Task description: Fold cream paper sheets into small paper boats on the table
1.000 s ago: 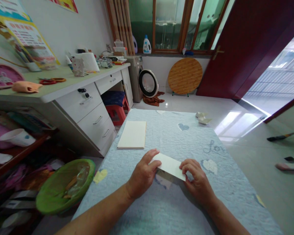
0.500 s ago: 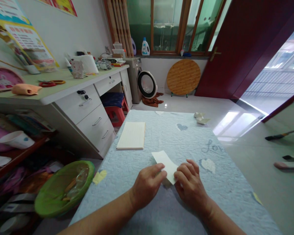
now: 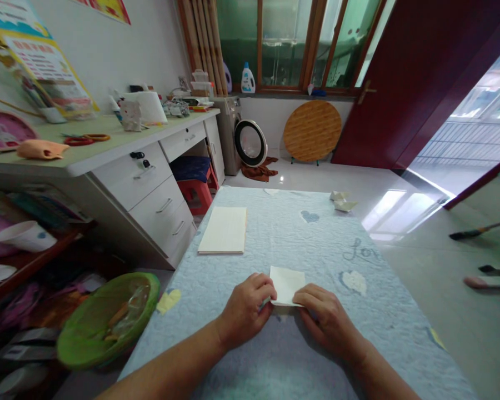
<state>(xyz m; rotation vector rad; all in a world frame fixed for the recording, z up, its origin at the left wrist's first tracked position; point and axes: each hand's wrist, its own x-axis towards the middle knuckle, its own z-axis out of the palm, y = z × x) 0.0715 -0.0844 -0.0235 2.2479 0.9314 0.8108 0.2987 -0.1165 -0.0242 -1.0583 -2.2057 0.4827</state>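
Observation:
A small cream sheet of paper (image 3: 287, 282), folded, lies on the pale blue quilted table cover (image 3: 316, 239) just beyond my hands. My left hand (image 3: 245, 308) pinches its near left edge with curled fingers. My right hand (image 3: 323, 316) presses on its near right edge, fingers together. A stack of the same cream paper (image 3: 225, 229) lies flat farther back on the left of the table.
Two folded paper pieces (image 3: 342, 201) sit at the table's far right corner. A green basket (image 3: 108, 316) stands on the floor at left, beside a white desk with drawers (image 3: 150, 183). A washing machine (image 3: 241, 139) and a round wooden board (image 3: 312, 130) stand by the far wall.
The long paper strip has been folded over to a shorter, squarer piece. Both hands have come closer together along its near edge.

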